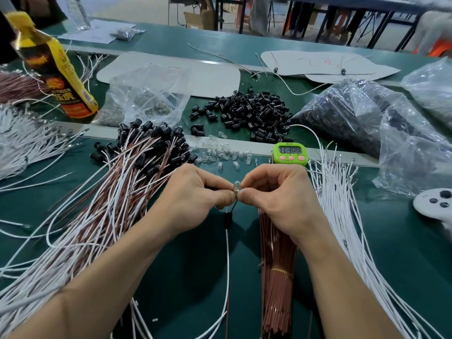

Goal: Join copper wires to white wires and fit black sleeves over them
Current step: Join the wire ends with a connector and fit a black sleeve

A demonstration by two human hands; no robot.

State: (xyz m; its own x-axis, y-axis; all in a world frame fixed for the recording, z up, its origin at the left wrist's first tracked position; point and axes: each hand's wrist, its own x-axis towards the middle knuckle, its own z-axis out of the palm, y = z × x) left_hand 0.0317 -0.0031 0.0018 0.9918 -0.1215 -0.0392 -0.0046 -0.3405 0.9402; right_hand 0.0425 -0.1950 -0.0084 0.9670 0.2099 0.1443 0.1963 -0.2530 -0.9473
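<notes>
My left hand (195,194) and my right hand (276,192) meet fingertip to fingertip over the green table and pinch a small clear bulb (236,186) with wire ends between them. Below the fingers hang a white wire (227,260) and a copper wire, with a black sleeve (227,220) threaded on them. A banded bundle of copper wires (276,277) lies under my right wrist. Loose white wires (347,216) fan out at the right. Finished wire pairs with black sleeves (117,192) are piled at the left.
A heap of loose black sleeves (249,113) and scattered clear bulbs (220,155) lie beyond my hands. A green timer (290,153) stands behind my right hand. A yellow bottle (53,67) stands at the back left. Plastic bags (362,118) fill the right side.
</notes>
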